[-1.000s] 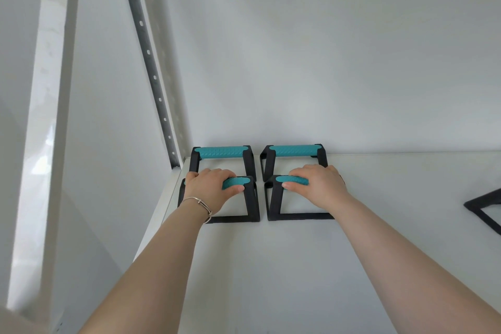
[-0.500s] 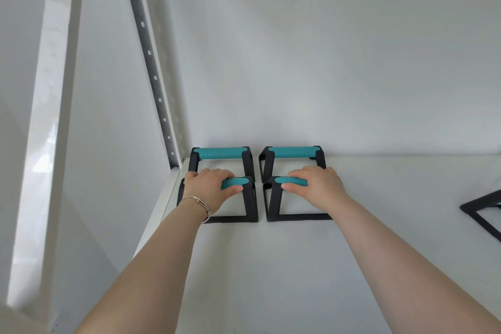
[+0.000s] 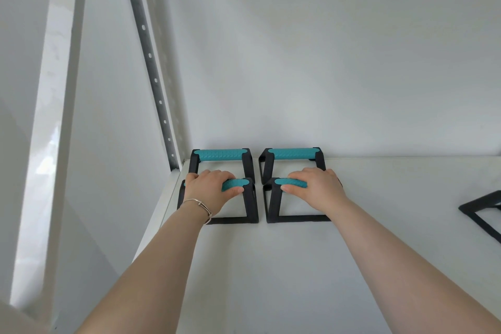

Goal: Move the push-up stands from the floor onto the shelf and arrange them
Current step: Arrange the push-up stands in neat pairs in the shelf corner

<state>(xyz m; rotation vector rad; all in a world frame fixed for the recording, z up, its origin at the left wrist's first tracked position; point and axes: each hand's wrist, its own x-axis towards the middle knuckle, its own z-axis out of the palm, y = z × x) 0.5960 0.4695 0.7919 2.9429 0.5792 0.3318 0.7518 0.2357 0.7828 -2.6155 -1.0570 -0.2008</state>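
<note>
Now four stands sit on the shelf (image 3: 311, 266) in a two-by-two block at its far left corner. The left hand (image 3: 210, 190) is wrapped around the teal grip of the near left stand (image 3: 245, 206), fingers (image 3: 217, 175) curled over the top and thumb underneath. The right hand (image 3: 315, 187) holds the near right stand (image 3: 273, 206) the same way, fingers (image 3: 299, 175) closed over its bar. Behind them the far left stand (image 3: 221, 155) and far right stand (image 3: 292, 154) stand free against the back wall, just beside the near pair. A fifth black frame (image 3: 477, 211) shows at the right edge, well apart from the block and partly cut off.

My guess is the near pair is being squared up against the far pair. The risk is in the tight spacing: a push too far back would knock the far stands against the wall or skew them, and an uneven push from one hand would leave the rows crooked. The left stands also sit close to the shelf's left edge, so a sideways nudge could carry a foot over it.
</note>
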